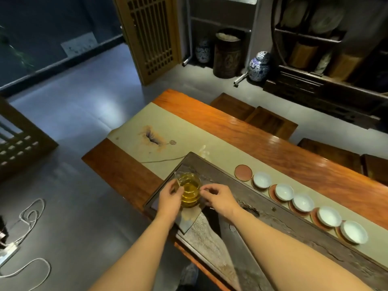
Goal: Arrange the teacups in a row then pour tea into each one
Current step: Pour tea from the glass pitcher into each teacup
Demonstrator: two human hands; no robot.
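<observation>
A glass pitcher (190,189) of yellow-green tea stands on the dark stone tea tray (262,208). My left hand (169,197) grips its handle side. My right hand (218,197) rests its curled fingers against the pitcher's right wall. Several white teacups, from the far one (261,180) to the near one (353,231), stand in a diagonal row on red coasters along the beige runner (159,120) beyond the tray. All look empty. One red coaster (243,172) at the far end of the row is bare.
The long orange wooden table (241,127) has dark wooden stools (270,120) along its far side. Blue-and-white jars (259,66) and a shelf stand against the back wall. A white cable (31,215) lies on the grey floor at left.
</observation>
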